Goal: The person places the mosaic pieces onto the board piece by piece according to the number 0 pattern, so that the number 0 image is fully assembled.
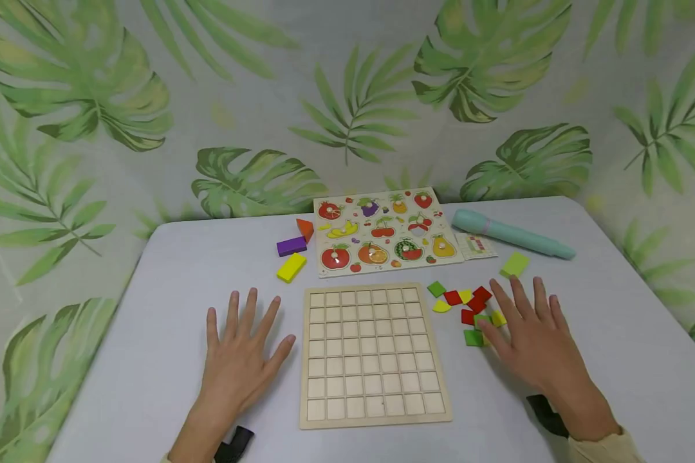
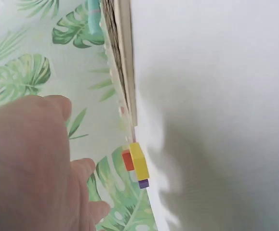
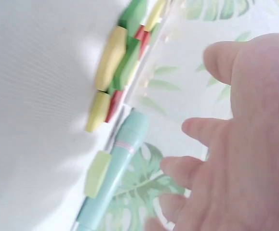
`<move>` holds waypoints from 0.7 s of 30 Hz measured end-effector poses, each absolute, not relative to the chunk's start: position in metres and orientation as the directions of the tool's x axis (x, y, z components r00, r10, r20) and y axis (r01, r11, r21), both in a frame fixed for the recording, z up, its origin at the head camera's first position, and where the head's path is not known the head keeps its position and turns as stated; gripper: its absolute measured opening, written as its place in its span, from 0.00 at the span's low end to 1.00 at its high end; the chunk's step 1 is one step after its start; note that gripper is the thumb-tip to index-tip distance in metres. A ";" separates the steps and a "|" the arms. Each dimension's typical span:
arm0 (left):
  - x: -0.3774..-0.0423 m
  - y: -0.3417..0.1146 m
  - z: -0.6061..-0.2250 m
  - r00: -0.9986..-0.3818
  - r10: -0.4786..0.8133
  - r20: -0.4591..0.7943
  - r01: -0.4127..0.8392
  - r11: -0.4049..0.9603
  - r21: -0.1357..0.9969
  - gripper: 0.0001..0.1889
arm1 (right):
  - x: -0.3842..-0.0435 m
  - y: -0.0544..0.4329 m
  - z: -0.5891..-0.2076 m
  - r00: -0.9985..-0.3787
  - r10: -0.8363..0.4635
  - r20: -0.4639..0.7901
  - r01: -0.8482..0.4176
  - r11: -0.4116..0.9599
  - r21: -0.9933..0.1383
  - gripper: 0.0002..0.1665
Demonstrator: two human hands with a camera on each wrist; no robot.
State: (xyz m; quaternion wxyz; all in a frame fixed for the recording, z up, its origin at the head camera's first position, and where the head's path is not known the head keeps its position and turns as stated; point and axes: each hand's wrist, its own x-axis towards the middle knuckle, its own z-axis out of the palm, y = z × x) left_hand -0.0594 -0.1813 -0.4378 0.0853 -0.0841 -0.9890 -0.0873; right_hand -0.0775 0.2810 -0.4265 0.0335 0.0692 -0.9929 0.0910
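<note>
My left hand [image 1: 237,366], fingers spread and straight, is over the white table to the left of the wooden grid board [image 1: 361,357]. On the other side my right hand [image 1: 535,347] also has its fingers spread, overlapping the edge of a pile of small red, green and yellow tiles [image 1: 477,302] in the head view. Neither hand holds anything. A light green block [image 1: 515,264] lies just beyond the right fingertips. In the left wrist view a yellow block [image 2: 139,161] stands beyond the left hand's fingers, with orange and purple blocks behind it.
Behind the grid board lies a fruit peg puzzle [image 1: 388,231]. A mint-green pen-shaped tube [image 1: 512,233] and a small printed card [image 1: 476,247] sit to its right. Left of the puzzle are the purple block [image 1: 291,246] and the orange block [image 1: 305,229]. A leaf-patterned cloth backs the table.
</note>
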 end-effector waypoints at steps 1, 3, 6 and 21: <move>-0.061 -0.181 -0.436 -0.973 0.160 0.165 0.189 0.966 0.175 0.38 | -0.080 0.281 -0.423 -0.987 -0.142 0.079 -0.155 0.971 -0.183 0.49; -0.066 -0.181 -0.432 -0.975 0.178 0.130 0.204 0.953 0.225 0.38 | -0.084 0.280 -0.415 -0.983 -0.167 0.074 -0.179 0.962 -0.204 0.48; -0.077 -0.183 -0.427 -0.971 0.220 0.090 0.238 0.913 0.332 0.38 | -0.092 0.278 -0.404 -0.979 -0.197 0.047 -0.202 0.948 -0.247 0.46; -0.121 -0.191 -0.446 -0.879 0.476 -0.035 0.343 0.682 0.646 0.52 | -0.140 0.261 -0.397 -0.847 -0.530 0.034 -0.482 0.739 -0.471 0.19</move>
